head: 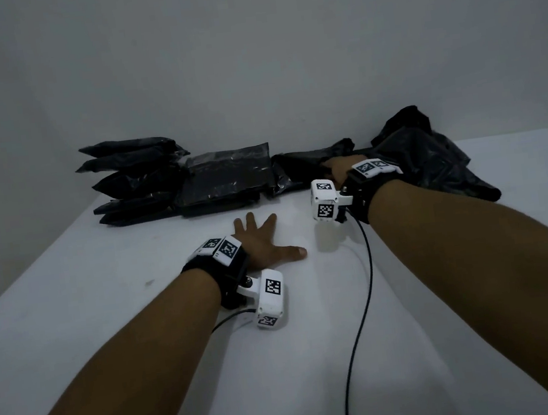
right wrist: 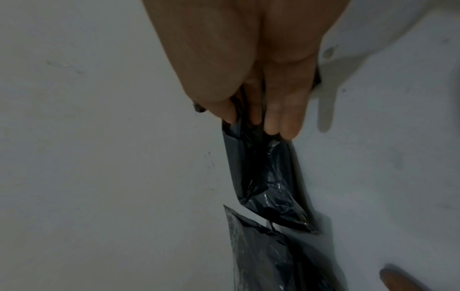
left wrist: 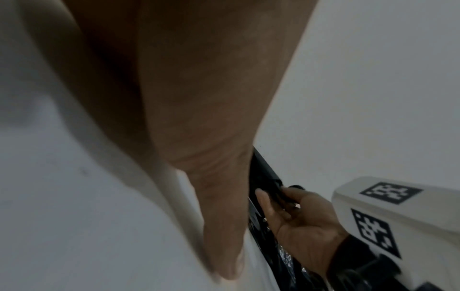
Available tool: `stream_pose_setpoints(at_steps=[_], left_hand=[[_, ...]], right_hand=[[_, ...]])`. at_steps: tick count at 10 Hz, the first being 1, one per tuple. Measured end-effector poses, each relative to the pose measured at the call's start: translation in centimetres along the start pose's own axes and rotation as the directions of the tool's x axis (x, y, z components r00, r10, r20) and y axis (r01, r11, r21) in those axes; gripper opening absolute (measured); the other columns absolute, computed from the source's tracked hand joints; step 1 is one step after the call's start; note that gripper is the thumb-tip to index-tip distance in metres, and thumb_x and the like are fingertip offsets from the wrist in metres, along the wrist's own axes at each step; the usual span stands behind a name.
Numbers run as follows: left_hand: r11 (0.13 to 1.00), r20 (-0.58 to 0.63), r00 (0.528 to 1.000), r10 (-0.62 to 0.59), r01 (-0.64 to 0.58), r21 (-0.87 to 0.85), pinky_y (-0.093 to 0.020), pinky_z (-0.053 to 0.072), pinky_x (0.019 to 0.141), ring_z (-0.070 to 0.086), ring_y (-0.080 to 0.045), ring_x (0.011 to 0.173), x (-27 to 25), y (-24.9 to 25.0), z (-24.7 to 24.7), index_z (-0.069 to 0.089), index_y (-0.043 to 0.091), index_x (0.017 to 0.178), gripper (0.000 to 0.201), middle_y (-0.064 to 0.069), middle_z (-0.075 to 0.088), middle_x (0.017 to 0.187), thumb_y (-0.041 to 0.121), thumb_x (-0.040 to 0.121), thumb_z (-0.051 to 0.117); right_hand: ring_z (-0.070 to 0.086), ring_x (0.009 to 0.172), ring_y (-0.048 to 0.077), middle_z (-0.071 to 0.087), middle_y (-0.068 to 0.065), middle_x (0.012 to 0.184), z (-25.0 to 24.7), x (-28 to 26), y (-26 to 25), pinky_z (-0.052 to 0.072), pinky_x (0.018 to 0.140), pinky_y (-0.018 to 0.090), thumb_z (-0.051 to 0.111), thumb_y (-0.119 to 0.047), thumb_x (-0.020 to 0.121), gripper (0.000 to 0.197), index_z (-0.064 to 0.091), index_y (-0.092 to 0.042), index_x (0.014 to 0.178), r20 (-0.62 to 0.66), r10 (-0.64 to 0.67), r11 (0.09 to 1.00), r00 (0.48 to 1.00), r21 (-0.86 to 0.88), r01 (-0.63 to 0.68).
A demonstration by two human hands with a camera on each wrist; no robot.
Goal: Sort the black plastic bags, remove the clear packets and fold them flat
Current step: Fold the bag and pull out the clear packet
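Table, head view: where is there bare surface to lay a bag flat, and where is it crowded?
Bare table lies left of the left hand and between the forearms, though a cable crosses there. The far edge is crowded: stacked bags, flat bags, the bag gripped by the right hand, and a loose heap.

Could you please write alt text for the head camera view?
The right hand grips a crumpled black bag at the back of a white table, while the left hand rests flat, fingers spread. Folded black bags lie further left.
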State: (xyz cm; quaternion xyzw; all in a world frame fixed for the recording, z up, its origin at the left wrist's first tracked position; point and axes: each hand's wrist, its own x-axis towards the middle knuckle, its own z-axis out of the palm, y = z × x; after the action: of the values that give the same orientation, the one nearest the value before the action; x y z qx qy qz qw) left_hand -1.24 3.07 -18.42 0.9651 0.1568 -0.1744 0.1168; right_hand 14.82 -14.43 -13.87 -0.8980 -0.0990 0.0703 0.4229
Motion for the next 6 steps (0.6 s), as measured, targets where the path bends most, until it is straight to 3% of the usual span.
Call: stream_pose_setpoints(at_steps=[1,2,3,4,5,6], left_hand=[[1.0,0.004,1.0,-0.001,0.001,0.004,-0.059,-0.001,0.12,-0.021,-0.035,0.151,0.2,0.1,-0.1,-0.011,0.038,0.157,0.117,-0.008,-0.023,0.165,0.092,0.071,0.047],[1.0,0.002,1.0,-0.014,0.014,-0.002,-0.06,-0.001,0.119,-0.02,-0.035,0.151,0.5,0.2,-0.2,-0.011,0.04,0.157,0.116,-0.006,-0.023,0.165,0.094,0.07,0.043],[1.0,-0.008,1.0,-0.012,0.012,-0.01,-0.061,-0.001,0.12,-0.019,-0.036,0.151,0.8,0.1,-0.1,-0.009,0.04,0.157,0.116,-0.007,-0.022,0.165,0.095,0.069,0.042],[0.999,-0.021,1.0,-0.014,0.013,-0.051,-0.062,0.0,0.12,-0.018,-0.037,0.151,0.9,0.0,-0.1,-0.006,0.039,0.158,0.113,-0.008,-0.019,0.166,0.094,0.071,0.041],[0.994,-0.06,0.998,0.003,-0.009,-0.111,-0.059,0.002,0.121,-0.012,-0.036,0.153,0.6,-0.1,-0.1,0.003,0.037,0.159,0.105,-0.007,-0.011,0.168,0.09,0.076,0.04],[0.95,-0.137,0.99,0.033,-0.074,-0.302,-0.048,0.012,0.124,0.009,-0.029,0.154,-0.1,-0.2,-0.7,0.015,0.032,0.16,0.108,-0.003,0.008,0.168,0.089,0.074,0.047]], right_hand=[[0.063,0.107,0.036,0.063,0.02,0.125,0.3,-0.2,-0.9,0.05,0.079,0.027,0.057,-0.032,0.097,0.04,0.057,-0.008,0.129,-0.059,-0.026,0.993,0.998,0.111,0.033],[0.062,0.117,0.033,0.061,0.016,0.133,0.0,-0.3,-1.5,0.053,0.074,0.027,0.051,-0.033,0.094,0.046,0.057,-0.007,0.131,-0.075,0.137,0.825,0.988,0.56,-0.072],[0.059,0.122,0.032,0.055,0.013,0.141,-1.4,-0.8,-1.7,0.047,0.057,0.019,0.041,-0.033,0.099,0.049,0.05,-0.007,0.139,-0.102,0.163,0.732,0.981,0.679,-0.051],[0.055,0.127,0.032,0.051,0.013,0.145,-3.2,-2.3,-1.9,0.05,0.062,0.024,0.034,-0.031,0.103,0.049,0.045,-0.007,0.144,-0.116,0.171,0.675,0.978,0.737,-0.03],[0.054,0.128,0.034,0.05,0.015,0.145,-4.8,-3.1,-1.4,0.055,0.09,0.043,0.03,-0.033,0.103,0.05,0.044,-0.007,0.144,-0.171,0.179,0.69,0.969,0.724,0.0],[0.054,0.124,0.036,0.054,0.02,0.139,-6.4,-4.0,-0.7,0.047,0.096,0.037,0.032,-0.025,0.103,0.045,0.051,0.0,0.135,-0.262,0.168,0.694,0.95,0.716,0.074]])
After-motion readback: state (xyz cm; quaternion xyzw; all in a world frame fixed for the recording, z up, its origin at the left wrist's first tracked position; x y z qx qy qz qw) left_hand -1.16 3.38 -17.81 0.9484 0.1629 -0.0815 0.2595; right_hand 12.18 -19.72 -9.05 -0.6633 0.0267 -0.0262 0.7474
